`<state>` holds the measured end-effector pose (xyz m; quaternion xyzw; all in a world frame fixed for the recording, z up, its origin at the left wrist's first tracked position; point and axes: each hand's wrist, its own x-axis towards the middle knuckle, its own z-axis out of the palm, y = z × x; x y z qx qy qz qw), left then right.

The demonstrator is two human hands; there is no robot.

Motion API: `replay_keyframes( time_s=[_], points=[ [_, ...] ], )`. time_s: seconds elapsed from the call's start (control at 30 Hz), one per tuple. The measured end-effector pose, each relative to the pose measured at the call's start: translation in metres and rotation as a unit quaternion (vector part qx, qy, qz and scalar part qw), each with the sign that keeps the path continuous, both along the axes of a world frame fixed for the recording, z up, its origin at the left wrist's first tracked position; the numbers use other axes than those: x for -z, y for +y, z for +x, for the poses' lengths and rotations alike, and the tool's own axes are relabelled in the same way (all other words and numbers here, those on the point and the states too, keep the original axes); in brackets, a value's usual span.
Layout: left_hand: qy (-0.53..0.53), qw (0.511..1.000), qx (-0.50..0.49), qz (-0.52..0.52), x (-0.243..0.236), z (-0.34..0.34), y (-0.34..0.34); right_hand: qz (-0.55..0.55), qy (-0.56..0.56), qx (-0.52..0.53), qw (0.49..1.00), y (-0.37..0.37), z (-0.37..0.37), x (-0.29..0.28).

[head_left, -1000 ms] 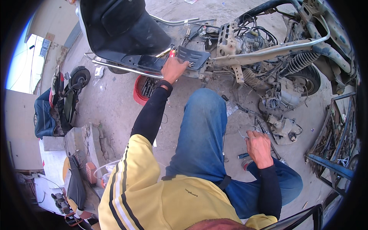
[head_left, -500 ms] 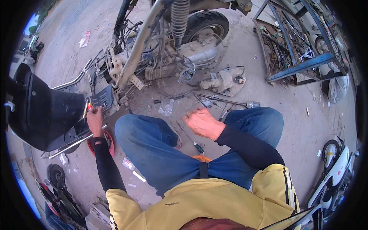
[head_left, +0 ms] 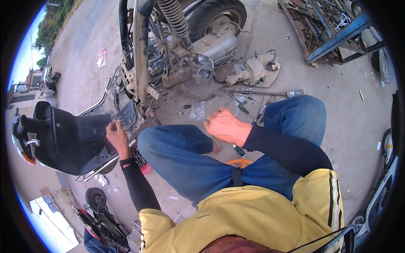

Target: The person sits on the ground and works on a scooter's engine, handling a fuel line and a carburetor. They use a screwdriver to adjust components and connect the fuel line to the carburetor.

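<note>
My left hand (head_left: 117,137) is pinched together, can't tell on what, beside the black slotted plastic panel (head_left: 128,114) lying on the dusty grey scooter floorboard (head_left: 100,110), probably for easy reach, while my right hand (head_left: 228,126) is curled into a loose fist.

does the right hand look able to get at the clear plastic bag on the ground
Probably yes: the right hand hangs close to the clear plastic bag in this view, and nothing visible lies between them.
</note>
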<state>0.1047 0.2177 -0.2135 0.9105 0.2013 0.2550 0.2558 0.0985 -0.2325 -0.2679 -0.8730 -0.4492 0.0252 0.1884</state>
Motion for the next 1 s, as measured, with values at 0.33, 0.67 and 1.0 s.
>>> replay_keyframes(
  time_s=[0.33, 0.67, 1.0],
  points=[
    [0.015, 1.000, 0.021, -0.015, -0.030, -0.001, -0.037, 0.049, 0.034, -0.027, 0.998, -0.011, -0.002, -0.012],
    [0.012, 0.999, 0.011, -0.028, -0.055, -0.024, -0.054, 0.151, -0.007, -0.019, 0.988, -0.008, -0.004, 0.014],
    [-0.009, 0.999, -0.003, -0.030, -0.054, -0.058, -0.036, 0.122, -0.028, -0.024, 0.992, -0.014, -0.005, 0.011]
  ],
)
